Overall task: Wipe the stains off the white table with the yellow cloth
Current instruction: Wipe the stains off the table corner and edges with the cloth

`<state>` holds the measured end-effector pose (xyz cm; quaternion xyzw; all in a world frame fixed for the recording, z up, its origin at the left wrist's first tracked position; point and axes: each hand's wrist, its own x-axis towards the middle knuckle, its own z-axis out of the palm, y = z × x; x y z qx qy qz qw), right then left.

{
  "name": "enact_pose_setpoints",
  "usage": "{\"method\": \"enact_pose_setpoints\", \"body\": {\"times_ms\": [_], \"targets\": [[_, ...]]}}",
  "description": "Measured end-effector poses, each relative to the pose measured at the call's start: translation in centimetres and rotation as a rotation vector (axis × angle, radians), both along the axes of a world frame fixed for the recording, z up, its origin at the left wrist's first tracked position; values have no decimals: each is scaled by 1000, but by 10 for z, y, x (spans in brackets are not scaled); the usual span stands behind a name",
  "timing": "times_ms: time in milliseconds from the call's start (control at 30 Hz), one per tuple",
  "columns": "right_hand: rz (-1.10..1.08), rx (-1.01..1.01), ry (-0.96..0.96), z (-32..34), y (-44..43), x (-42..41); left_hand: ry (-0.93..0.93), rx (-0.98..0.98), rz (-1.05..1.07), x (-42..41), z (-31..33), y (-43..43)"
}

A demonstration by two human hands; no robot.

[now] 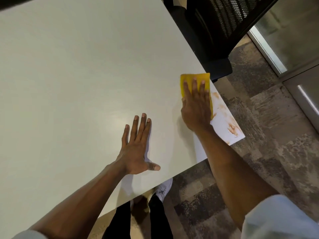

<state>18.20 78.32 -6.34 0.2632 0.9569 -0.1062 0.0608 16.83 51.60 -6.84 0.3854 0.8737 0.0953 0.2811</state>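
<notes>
The white table (77, 75) fills most of the view. Near its right corner lies the folded yellow cloth (187, 81), pressed flat under my right hand (196, 104), whose fingers spread over it. Orange-brown smeared stains (232, 129) streak the table's right corner, just right of and below the cloth. My left hand (136, 145) rests palm-down on the bare tabletop near the front edge, fingers apart, holding nothing.
A black mesh office chair (221, 31) stands against the table's far right edge, close to the cloth. Patterned carpet (259, 152) lies to the right. My legs and a white shoe (164, 188) show below the front edge.
</notes>
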Motion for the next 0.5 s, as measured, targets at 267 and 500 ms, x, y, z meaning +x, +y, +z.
{"method": "enact_pose_setpoints", "body": {"times_ms": [267, 500], "targets": [[-4, -51, -18, 5, -87, 72, -14, -6, 3, 0, 1, 2], [-49, -2, -24, -3, -29, 39, -17, -36, -14, -1, 3, 2]]}}
